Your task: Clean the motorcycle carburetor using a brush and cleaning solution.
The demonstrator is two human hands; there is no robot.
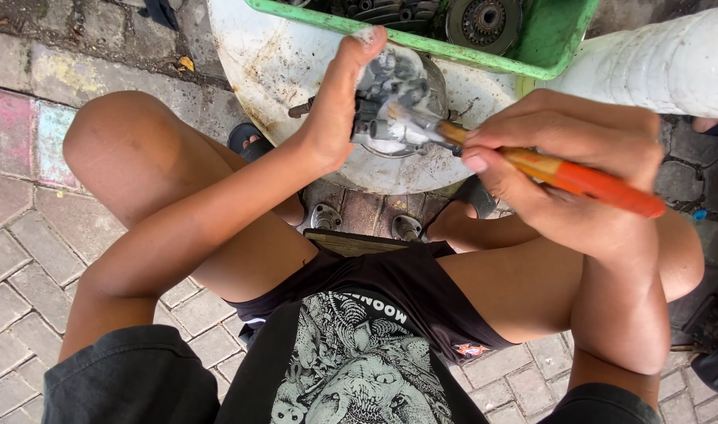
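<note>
Between the knees, over a dirty white basin (265,63), the left hand (339,102) grips a grey metal engine part (394,98), its fingers (359,47) curled over the top edge and the thumb side pressed against the near face. That part sits just above the basin's middle, wet and soapy-looking. Pinched in the fingers (547,126) of the right hand (563,165) is a brush (579,179) with an orange handle; the thumb and forefinger close tightly round the wooden neck near the bristles, and the pale bristles touch the metal part on its right side. The handle's far end sticks out past the hand toward the right.

Beyond the basin's far rim rests a green plastic tray (547,39) holding dark gears and other round metal pieces. A white ribbed plastic container (665,63) lies to the right of it, partly overlapping the tray's corner. Below the basin, on the grey paving bricks (14,259), two small round metal pieces (326,216) lie near the feet, one foot in a dark sandal (249,140). Black shorts (390,290) and a printed black shirt fill the lower edge.
</note>
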